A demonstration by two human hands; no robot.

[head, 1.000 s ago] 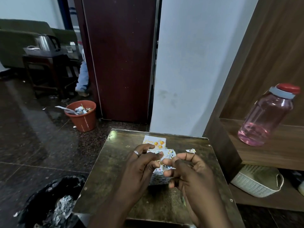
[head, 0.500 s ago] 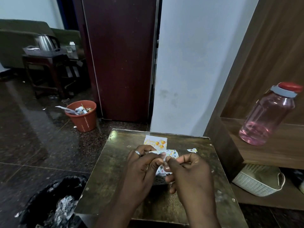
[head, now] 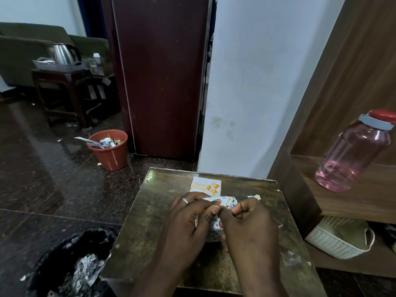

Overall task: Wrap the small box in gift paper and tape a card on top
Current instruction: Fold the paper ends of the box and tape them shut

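Box (head: 216, 225), small and covered in white gift paper printed with little orange, blue and yellow leaf shapes, is sitting near the middle of the worn brown table (head: 150, 232), mostly hidden under two hands. A loose end of the paper is sticking up behind the fingers. The left hand (head: 190, 219), wearing a ring, is curling over the box's left side, its fingertips pinching the paper on top. The right hand (head: 246, 219) is curling in from the other side, its thumb and forefinger pinching the paper right against the left fingertips. Just beyond the box, a card (head: 203, 186) reading Happy Birthday, with orange balloons, is lying flat on the table. A small paper scrap (head: 255, 197) is lying to the right of the box. A pink bottle (head: 353, 155) is standing on the shelf at right.
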